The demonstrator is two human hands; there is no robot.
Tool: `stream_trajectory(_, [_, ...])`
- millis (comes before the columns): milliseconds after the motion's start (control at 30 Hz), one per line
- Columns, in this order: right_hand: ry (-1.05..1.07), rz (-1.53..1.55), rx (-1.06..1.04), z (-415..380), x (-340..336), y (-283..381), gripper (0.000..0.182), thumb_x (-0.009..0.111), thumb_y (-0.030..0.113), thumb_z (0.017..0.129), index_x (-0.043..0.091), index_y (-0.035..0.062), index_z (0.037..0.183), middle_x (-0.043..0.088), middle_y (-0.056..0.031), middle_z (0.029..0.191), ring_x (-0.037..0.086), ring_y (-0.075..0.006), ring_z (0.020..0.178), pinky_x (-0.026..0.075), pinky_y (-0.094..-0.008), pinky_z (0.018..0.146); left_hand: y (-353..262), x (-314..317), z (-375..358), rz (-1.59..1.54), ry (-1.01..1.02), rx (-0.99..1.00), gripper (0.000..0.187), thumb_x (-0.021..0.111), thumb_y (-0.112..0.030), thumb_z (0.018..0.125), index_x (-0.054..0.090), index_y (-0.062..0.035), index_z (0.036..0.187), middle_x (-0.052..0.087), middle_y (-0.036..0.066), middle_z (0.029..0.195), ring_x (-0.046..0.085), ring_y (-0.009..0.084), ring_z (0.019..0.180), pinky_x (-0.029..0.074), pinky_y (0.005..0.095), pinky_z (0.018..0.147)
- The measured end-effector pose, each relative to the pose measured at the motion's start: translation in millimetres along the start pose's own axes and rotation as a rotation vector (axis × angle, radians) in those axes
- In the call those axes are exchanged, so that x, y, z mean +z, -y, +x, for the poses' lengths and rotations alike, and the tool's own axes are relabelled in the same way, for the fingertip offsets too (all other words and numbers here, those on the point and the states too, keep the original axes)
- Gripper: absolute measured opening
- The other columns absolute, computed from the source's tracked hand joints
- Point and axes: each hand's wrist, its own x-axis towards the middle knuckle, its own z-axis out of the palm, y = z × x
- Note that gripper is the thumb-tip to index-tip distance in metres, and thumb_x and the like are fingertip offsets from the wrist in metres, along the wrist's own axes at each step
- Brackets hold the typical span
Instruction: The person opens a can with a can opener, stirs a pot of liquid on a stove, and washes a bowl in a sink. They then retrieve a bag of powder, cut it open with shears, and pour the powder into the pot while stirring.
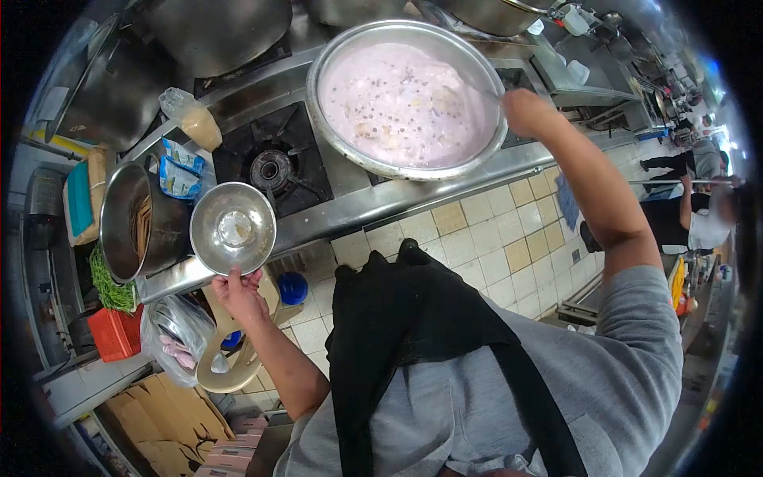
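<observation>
A wide metal basin [405,103] of pale pink liquid, dotted with dark bits, sits on the stove. My right hand [528,113] is closed on a thin metal utensil [483,92] that reaches into the liquid; its far end is hidden there. At the counter's front edge, my left hand [238,294] grips the near rim of a small steel bowl [211,230]. That bowl has a little whitish residue in its bottom. Just behind it are a bare gas burner [272,170] and blue-and-white packets [181,171].
A deep steel pot [119,222] with brown sticks stands left of the bowl, near green herbs [111,278] and a red basket [116,332]. Large pots [211,36] line the back. Other people [691,215] stand at the far right. Tiled floor [477,238] lies below the counter.
</observation>
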Motion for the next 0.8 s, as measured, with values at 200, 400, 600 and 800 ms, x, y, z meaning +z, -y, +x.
stream_trajectory(200, [0.410,0.175,-0.246,-51.0,-12.0,5.5,0.022,0.054,0.008,0.079,0.065,-0.0102,0.086,0.066,-0.0235,0.077,0.068,-0.0370,0.070,0.055,-0.0450,0.064,-2.7,-2.1,-0.7,0.006,-0.054,-0.028,0.015,0.059,-0.005,0.091,0.044,-0.0079,0.088,0.061,0.009,0.081,0.060,0.0132,0.059,0.059,0.0284,0.054])
stream_trajectory(400, [0.645,0.983,0.098,-76.7,-63.0,68.4,0.021,0.056,0.012,0.086,0.063,-0.0070,0.088,0.053,-0.0044,0.058,0.048,-0.0136,0.040,0.038,-0.0278,0.034,0.5,-6.8,8.6,-0.013,0.002,-0.028,0.015,0.059,-0.005,0.091,0.044,-0.0084,0.088,0.061,0.009,0.081,0.060,0.0134,0.060,0.059,0.0285,0.054])
stream_trajectory(600, [0.545,1.609,0.266,-46.7,-13.4,106.2,0.032,0.057,0.012,0.089,0.059,-0.0048,0.117,0.054,-0.0026,0.068,0.044,-0.0073,0.043,0.031,-0.0217,0.033,-6.5,3.5,8.4,-0.019,-0.013,0.006,0.016,0.060,-0.005,0.089,0.044,-0.0081,0.088,0.061,0.008,0.079,0.060,0.0130,0.059,0.058,0.0279,0.053])
stream_trajectory(800, [0.331,1.659,0.315,-25.7,-23.6,83.4,0.044,0.061,0.013,0.086,0.054,-0.0011,0.128,0.055,-0.0015,0.071,0.045,-0.0078,0.047,0.032,-0.0234,0.035,-8.9,-0.5,1.9,-0.023,-0.016,0.016,0.016,0.059,-0.004,0.089,0.044,-0.0082,0.088,0.061,0.009,0.082,0.060,0.0127,0.060,0.058,0.0276,0.053])
